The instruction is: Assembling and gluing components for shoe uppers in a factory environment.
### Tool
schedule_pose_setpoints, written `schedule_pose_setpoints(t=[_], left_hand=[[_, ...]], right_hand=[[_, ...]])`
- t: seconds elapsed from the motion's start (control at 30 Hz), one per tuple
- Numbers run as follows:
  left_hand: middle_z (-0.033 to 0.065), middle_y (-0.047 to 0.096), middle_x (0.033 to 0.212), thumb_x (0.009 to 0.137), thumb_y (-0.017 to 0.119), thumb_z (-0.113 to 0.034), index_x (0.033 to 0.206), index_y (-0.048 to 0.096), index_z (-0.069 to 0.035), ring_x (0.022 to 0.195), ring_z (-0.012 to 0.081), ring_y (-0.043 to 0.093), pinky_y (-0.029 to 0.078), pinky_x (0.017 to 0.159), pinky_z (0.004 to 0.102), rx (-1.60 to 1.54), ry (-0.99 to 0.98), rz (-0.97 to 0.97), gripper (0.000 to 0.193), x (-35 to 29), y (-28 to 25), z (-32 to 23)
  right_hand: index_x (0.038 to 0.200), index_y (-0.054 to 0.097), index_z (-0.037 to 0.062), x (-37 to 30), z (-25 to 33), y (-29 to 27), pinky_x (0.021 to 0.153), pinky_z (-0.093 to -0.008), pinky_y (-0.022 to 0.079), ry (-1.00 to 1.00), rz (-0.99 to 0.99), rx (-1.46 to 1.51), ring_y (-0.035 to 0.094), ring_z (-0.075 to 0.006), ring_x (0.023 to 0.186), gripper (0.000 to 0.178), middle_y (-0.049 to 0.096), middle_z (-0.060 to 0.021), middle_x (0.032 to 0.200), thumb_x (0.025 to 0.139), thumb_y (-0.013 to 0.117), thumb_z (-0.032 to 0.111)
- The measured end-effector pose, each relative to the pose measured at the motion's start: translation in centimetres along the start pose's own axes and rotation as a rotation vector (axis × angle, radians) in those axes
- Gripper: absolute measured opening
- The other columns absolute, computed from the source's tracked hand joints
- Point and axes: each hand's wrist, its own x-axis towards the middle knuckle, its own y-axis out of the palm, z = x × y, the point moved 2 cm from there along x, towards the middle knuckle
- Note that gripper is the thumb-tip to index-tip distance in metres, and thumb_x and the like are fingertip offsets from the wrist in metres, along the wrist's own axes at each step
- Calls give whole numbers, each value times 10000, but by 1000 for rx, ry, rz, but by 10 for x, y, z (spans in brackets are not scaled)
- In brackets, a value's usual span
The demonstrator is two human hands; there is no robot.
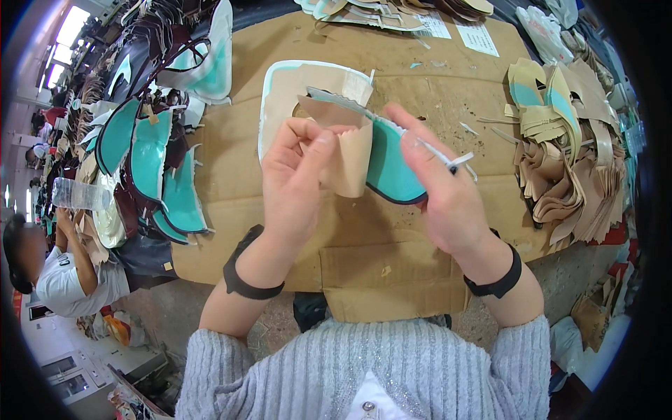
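Observation:
Above the cardboard-covered table I hold a stitched shoe-upper-like piece (395, 164) with a turquoise inner face, a dark lower edge and a beige flap (348, 159). My left hand (297, 168) pinches the beige flap between thumb and curled fingers. On the other side, my right hand (444, 182) grips the turquoise part, thumb in front. A slim white stick-like thing (439, 154) with a dark spot juts out by the right thumb; its kind cannot be made out. Behind the hands lies a flat beige piece (280, 91) with a white and turquoise rim.
Turquoise-lined pieces (148, 157) hang piled at the left, near a clear plastic bottle (82, 194). Stacked beige pieces (570, 161) stand at the right. More pieces (381, 15) and paper sheets (477, 36) lie at the far edge. A person (77, 276) sits at the left.

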Motion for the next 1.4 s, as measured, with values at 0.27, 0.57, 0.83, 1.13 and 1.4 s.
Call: schedule_pose_setpoints(t=[0.27, 0.57, 0.83, 1.13, 1.4], left_hand=[[113, 641, 1003, 931, 575, -169, 1061, 485, -40, 908, 136, 611, 508, 747, 257, 63, 9, 99, 204, 2, 4, -6], [-28, 588, 757, 859, 646, -60, 813, 564, -38, 668, 4, 497, 398, 581, 175, 162, -178, 175, 96, 5, -14, -5], [-20, 591, 741, 844, 635, -48, 823, 558, -29, 673, 11, 502, 404, 581, 184, 146, -209, 95, 82, 5, -14, 24], [85, 630, 987, 820, 601, -4, 1072, 503, -6, 881, 101, 601, 489, 757, 244, 552, -97, 28, 271, 14, -12, 33], [102, 628, 928, 785, 575, 28, 998, 504, 19, 860, 180, 626, 480, 750, 300, 556, -5, 5, 225, 10, -7, 36]], right_hand=[[1424, 354, -15, -1, 6, -3, 977, -271, 401, -155, 30, -218, 512, -144, 1151, 530, 548, -113, 1273, 991, 473, 266], [1330, 487, -5, 17, 24, -24, 828, -237, 469, -95, 65, -395, 587, -103, 940, 456, 654, -64, 1033, 944, 576, 222], [1201, 565, 6, 42, 6, -48, 693, -262, 484, -136, 18, -477, 599, -114, 789, 424, 637, -47, 863, 824, 691, 152], [835, 684, 43, 43, 3, -9, 908, -358, 424, -872, -18, -1584, 554, -265, 1010, 162, 598, -88, 905, 689, 615, 57], [623, 644, 53, 67, -3, -10, 1020, -433, 340, -822, 69, -1512, 521, -251, 1000, 52, 546, -56, 810, 668, 621, 36]])
